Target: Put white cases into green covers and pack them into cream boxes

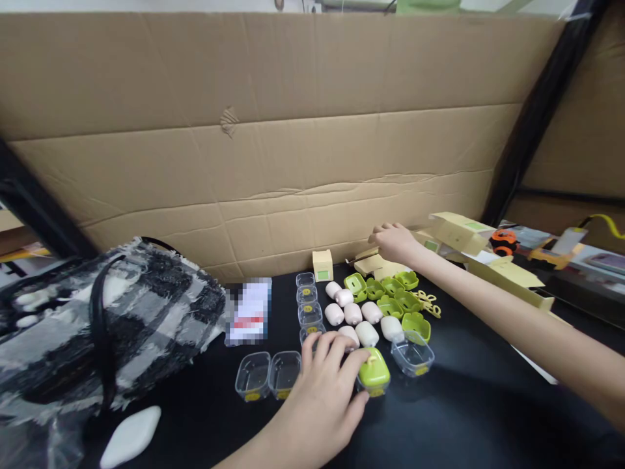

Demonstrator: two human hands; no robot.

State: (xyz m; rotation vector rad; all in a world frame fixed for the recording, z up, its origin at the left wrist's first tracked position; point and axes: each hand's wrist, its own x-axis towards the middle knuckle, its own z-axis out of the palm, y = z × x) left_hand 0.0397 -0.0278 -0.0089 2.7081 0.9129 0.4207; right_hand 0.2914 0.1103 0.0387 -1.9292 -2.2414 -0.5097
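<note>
Glossy, rounded lime-green case point(374, 370) in a clear tray point(377, 391). Clamped at its left edge by the left hand point(322, 385); right hand point(395, 242) well behind on flat cartons point(374, 266), grip unclear.

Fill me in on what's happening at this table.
A person is working with both hands on a black table. The left hand holds a green case sitting in a clear box, thumb and forefinger against it. The right hand reaches to the folded cardboard cartons at the back. Between the hands lie pale pink cases, green shells and empty clear boxes.
</note>
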